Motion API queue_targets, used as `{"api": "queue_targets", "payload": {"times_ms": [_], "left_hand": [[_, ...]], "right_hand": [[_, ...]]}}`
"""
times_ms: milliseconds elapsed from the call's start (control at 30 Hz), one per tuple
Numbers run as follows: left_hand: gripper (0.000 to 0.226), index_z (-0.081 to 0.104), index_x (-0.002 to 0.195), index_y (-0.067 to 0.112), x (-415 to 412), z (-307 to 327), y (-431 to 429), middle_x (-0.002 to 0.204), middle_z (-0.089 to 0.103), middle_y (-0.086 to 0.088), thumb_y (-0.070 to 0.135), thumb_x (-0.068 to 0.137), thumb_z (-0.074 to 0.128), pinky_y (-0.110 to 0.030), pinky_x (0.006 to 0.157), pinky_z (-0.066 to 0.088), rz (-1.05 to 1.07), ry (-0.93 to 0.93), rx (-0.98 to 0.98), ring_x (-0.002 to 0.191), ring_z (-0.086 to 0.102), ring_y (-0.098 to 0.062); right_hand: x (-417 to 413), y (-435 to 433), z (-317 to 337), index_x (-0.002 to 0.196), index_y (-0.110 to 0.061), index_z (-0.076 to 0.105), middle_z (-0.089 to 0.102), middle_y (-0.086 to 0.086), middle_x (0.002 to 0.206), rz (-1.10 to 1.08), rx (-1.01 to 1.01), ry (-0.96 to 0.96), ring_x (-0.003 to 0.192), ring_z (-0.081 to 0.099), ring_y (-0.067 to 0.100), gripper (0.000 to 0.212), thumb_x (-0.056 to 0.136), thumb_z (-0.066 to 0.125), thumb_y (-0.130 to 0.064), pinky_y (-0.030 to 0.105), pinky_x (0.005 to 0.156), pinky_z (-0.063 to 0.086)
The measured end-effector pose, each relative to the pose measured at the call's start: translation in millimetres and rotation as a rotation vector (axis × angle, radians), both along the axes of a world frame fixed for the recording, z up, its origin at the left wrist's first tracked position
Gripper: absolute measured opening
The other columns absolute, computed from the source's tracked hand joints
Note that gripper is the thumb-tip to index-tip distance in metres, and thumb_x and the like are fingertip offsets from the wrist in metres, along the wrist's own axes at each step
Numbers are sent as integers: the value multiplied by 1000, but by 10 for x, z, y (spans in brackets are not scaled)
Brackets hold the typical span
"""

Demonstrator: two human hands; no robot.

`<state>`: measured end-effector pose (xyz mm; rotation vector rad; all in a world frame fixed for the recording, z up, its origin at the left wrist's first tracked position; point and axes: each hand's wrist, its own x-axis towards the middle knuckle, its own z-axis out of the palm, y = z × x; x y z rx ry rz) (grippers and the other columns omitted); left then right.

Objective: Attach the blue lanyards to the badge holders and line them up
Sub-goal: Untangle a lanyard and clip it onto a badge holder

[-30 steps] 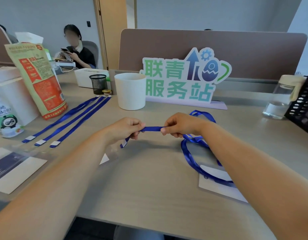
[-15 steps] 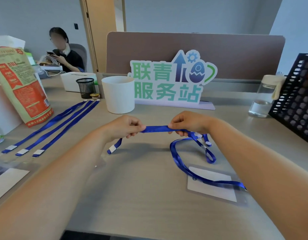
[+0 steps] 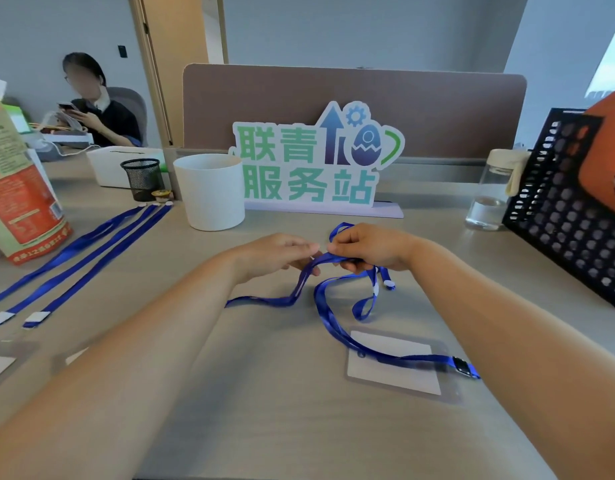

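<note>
L hand (image 3: 278,252), R hand (image 3: 368,245): grip on blue lanyard (image 3: 333,320)

Soft, even daylight, fairly bright; brightest patch sat in upper right corner. Shadows were faint: thin one under blue lanyard (image 3: 328,317) on desk (image 3: 264,393). Whole frame was slightly soft, smeared. Edges bowed: black crate (image 3: 558,220) leaned, left forearm (image 3: 108,375) stretched.

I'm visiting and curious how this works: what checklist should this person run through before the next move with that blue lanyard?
1. Grip: left hand and right hand both pinch the blue lanyard: ok.
2. Strap free of tangles: loops cross below the right hand: not ok.
3. Strap fastened to the badge holder: cannot tell.
4. Metal clip in view beside the holder: ok.
5. The three laid-out lanyards lie parallel: ok.
</note>
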<state>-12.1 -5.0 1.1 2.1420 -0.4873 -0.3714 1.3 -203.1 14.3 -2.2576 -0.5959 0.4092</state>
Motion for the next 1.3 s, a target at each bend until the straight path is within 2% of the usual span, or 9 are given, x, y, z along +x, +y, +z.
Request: {"api": "queue_targets", "payload": {"times_ms": [167, 300, 433, 633, 733, 833, 900, 1067, 1300], "left_hand": [[43, 63, 87, 19, 12, 21, -159, 84, 68, -2, 41, 99, 28, -21, 79, 47, 19, 62, -11, 81, 65, -12], [30, 61, 77, 19, 15, 5, -233, 74, 61, 5, 31, 97, 42, -24, 78, 48, -28, 14, 3, 64, 60, -8], [23, 64, 76, 20, 27, 15, -299, 73, 64, 10, 25, 94, 50, -14, 61, 44, -107, -9, -36, 51, 49, -2], [23, 63, 67, 19, 100, 53, -346, 65, 63, 6, 19, 90, 58, -11, 56, 42, -93, -55, -60, 51, 46, -5], [29, 61, 63, 16, 137, 71, -337, 61, 60, 2, 10, 90, 55, -14, 55, 42, -91, -28, -73, 51, 47, -8], [32, 55, 60, 12, 158, 90, -355, 56, 55, 3, 3, 90, 49, -14, 52, 39, -65, -43, -84, 46, 45, -6], [32, 51, 59, 10, 173, 93, -358, 52, 54, 6, 2, 90, 46, -13, 50, 37, -49, -43, -102, 44, 42, -6], [29, 48, 62, 7, 209, 49, -344, 43, 47, 8, 2, 90, 44, -14, 47, 28, -28, -32, -113, 38, 30, -5], [29, 40, 62, 9, 258, -65, -331, 42, 32, 4, 1, 90, 42, -15, 41, 21, 46, -1, -132, 36, 22, -6]], "right_hand": [[-1, -137, -3, 65, -19, 58, 49, -4, 56, 2, 75, 23, 53, 41, 10, 29, 92, 55, -25, 18, 56, 40], [-6, -243, 8, 68, -18, 62, 54, -3, 61, -5, 68, 39, 60, 44, 14, 19, 87, 63, -20, 21, 60, 41], [-8, -326, 15, 72, -14, 63, 58, -5, 62, -54, 58, 26, 60, 50, 9, 17, 88, 61, -22, 20, 65, 44], [-72, -458, -8, 76, -6, 61, 59, -3, 66, -65, -12, 42, 64, 52, 9, 27, 91, 55, -29, 20, 74, 45], [-98, -537, -24, 79, -9, 65, 62, 5, 77, -63, -15, 71, 72, 56, 14, 14, 87, 62, -19, 27, 82, 46], [-129, -584, -32, 96, 5, 63, 62, 9, 81, -89, -35, 75, 78, 56, 20, 17, 83, 64, -6, 31, 85, 47], [-152, -615, -36, 98, 6, 62, 64, 10, 81, -89, -24, 93, 73, 58, 20, 15, 85, 60, 0, 31, 81, 47], [-210, -714, -18, 110, -18, 54, 63, 4, 73, -196, 102, 192, 50, 44, 9, 29, 90, 50, 2, 21, 57, 41], [-234, -833, -89, 111, -8, 58, 51, 0, 63, -351, 168, 153, 41, 34, 5, 20, 96, 48, -15, 20, 50, 31]]}}
